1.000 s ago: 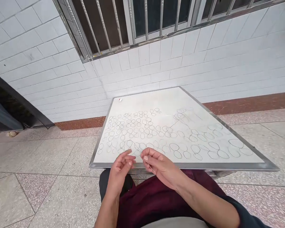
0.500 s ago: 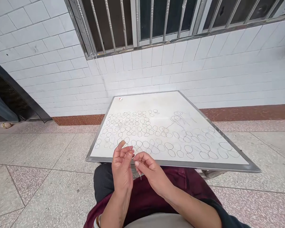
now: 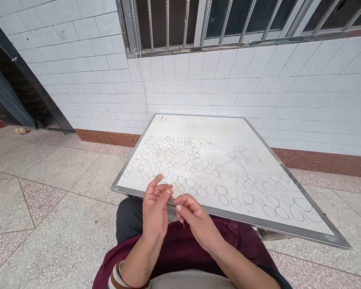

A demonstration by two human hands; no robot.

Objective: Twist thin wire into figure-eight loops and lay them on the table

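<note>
Just over the near edge of the white board (image 3: 195, 125), my hands are close together. My left hand (image 3: 156, 206) pinches a thin pale strand between thumb and fingertips; a wrapping covers one raised fingertip. A short gap away, my right hand (image 3: 197, 218) has thumb and fingers closed on the same fine strand (image 3: 183, 225), whose end dangles below. Whether it is thread or wire I cannot tell. Rows of thin dark loops (image 3: 222, 190), many paired like a figure eight, lie across the board beyond my hands. Toward its right is a tangle of loose strands (image 3: 239, 153).
A small red and white object (image 3: 164, 118) rests at the board's far left corner. The board's grey metal rim (image 3: 246, 216) runs above my lap. Behind stands a white tiled wall (image 3: 183, 86) with a barred window (image 3: 225, 24). A doorway (image 3: 21, 88) opens at left.
My view has turned, so the board appears shifted and tilted. My hands have drawn slightly farther apart, both keeping the strand.
</note>
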